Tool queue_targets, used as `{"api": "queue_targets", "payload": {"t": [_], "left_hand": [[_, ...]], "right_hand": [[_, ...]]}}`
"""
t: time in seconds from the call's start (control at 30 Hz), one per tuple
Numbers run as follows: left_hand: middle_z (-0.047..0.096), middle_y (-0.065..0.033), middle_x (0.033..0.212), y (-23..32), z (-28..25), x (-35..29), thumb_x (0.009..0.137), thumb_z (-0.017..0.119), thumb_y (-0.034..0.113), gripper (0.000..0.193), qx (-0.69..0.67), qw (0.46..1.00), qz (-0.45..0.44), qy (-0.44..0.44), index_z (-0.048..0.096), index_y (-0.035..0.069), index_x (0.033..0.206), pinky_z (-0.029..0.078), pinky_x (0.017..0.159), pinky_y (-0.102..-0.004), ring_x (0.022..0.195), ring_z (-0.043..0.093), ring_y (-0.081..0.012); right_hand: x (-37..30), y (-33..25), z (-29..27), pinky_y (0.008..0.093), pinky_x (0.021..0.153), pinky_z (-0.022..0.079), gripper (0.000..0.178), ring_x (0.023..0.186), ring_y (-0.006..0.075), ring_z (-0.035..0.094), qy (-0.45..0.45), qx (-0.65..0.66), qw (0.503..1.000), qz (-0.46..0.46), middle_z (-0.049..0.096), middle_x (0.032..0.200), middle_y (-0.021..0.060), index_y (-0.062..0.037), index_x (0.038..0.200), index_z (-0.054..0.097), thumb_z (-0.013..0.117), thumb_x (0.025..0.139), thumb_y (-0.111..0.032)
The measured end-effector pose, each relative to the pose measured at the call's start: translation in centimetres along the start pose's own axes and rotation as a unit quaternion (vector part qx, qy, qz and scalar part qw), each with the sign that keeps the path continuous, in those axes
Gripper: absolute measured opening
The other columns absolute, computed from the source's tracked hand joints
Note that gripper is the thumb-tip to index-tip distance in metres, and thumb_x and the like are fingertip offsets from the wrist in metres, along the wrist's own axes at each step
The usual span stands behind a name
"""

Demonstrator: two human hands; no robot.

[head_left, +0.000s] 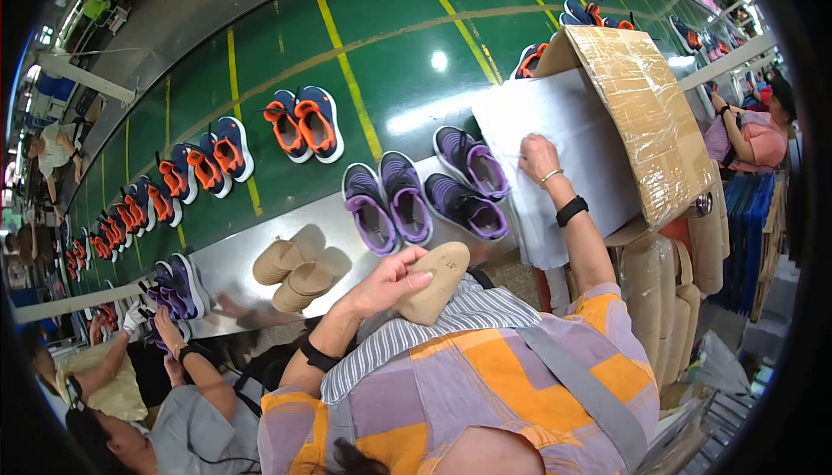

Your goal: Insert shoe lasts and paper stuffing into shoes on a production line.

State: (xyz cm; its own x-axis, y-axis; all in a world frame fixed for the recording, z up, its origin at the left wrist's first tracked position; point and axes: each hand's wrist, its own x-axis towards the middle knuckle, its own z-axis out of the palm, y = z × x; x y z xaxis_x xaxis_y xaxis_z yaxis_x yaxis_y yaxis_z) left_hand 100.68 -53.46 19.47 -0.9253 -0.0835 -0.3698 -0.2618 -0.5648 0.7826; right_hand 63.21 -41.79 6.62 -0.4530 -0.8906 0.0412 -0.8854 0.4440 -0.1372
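Note:
My left hand [390,283] grips a tan moulded shoe insert [442,274] close to my striped apron, thumb on top of it. Away to the right, my right hand [539,159] has its fingers curled down on white wrapping paper [598,141]; the fingertips are partly hidden. The paper lies by an upright tape-covered cardboard flap [646,102]. Left of the paper are two pairs of black and purple sneakers: one pair [390,206] with toes away from me, the other [468,185] set at an angle. Stacked tan shoe inserts [299,276] sit on the metal ledge [238,258].
Beyond the ledge runs a green conveyor belt [390,59] with yellow lines, carrying navy and orange sneakers [303,124]. A co-worker [191,406] at my left handles purple sneakers [178,289]. Tan stacks [659,302] and blue crates [741,241] stand at my right.

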Motion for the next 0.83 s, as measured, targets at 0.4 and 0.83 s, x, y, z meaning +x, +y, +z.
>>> {"api": "queue_targets", "payload": {"t": [0.4,0.83], "left_hand": [[0.06,-0.0008,0.09,4.0,2.7,9.5,0.091,0.056,0.014,0.022,0.088,0.993,0.056,0.062,0.047,0.006,0.109,0.044,0.067,-0.0191,0.077,0.056,-0.0035],[0.059,-0.0158,0.109,2.8,1.9,22.3,0.083,0.055,0.003,0.047,0.353,0.835,0.311,0.285,0.038,0.0,0.127,0.051,0.076,-0.0304,0.092,0.06,-0.0191]], "right_hand": [[0.4,3.5,0.4,0.0337,0.056,0.049,0.012,0.055,0.0227,0.062,0.07,0.228,0.963,0.123,0.064,0.064,0.0118,-0.0057,0.071,0.068,0.061,0.065,-0.014],[0.6,0.5,-2.2,0.033,0.075,0.051,0.026,0.08,0.0185,0.061,0.177,0.846,0.48,0.15,0.063,0.086,0.0078,-0.003,0.093,0.06,0.046,0.09,-0.025]]}}
